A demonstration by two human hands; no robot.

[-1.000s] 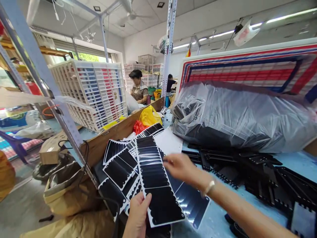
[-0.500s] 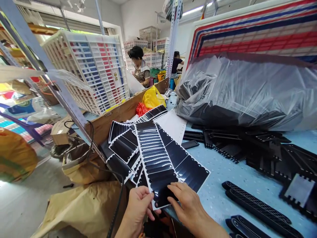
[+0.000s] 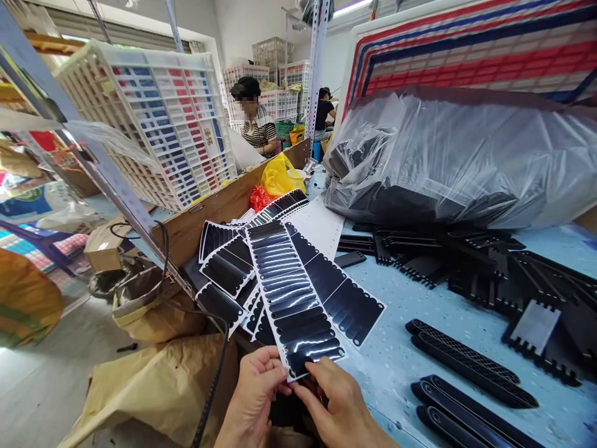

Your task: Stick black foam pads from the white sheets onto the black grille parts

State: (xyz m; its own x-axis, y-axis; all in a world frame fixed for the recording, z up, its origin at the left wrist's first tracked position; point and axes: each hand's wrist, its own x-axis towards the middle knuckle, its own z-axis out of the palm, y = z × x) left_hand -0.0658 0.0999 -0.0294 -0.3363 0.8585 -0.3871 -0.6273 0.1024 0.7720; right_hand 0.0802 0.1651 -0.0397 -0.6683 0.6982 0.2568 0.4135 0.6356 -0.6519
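Note:
A white-backed sheet of glossy black strip stickers (image 3: pixel 298 289) slants from the sticker pile down to my hands, its near end lifted at the table edge. My left hand (image 3: pixel 259 382) pinches the near left corner between thumb and fingers. At the same short edge, my right hand (image 3: pixel 338 398) has its index finger on the bottom strip and its thumb just below the edge, closed on it. Whether a strip's end is lifted there, I cannot tell. Beneath lie more sticker sheets (image 3: pixel 357 305), overlapping at different angles.
Long black plastic pieces (image 3: pixel 471 364) lie on the blue table (image 3: pixel 373 364) at right, with a heap of black parts (image 3: pixel 527 292) behind. A large clear bag (image 3: pixel 448 168) stands at the back. A wooden board (image 3: pixel 177 227) edges the left side; a black cable (image 3: pixel 219 361) hangs there.
My right hand has slid from the sheet's right side toward its bottom edge, closer to my left hand, and its fingers have drawn together. The view has shifted slightly.

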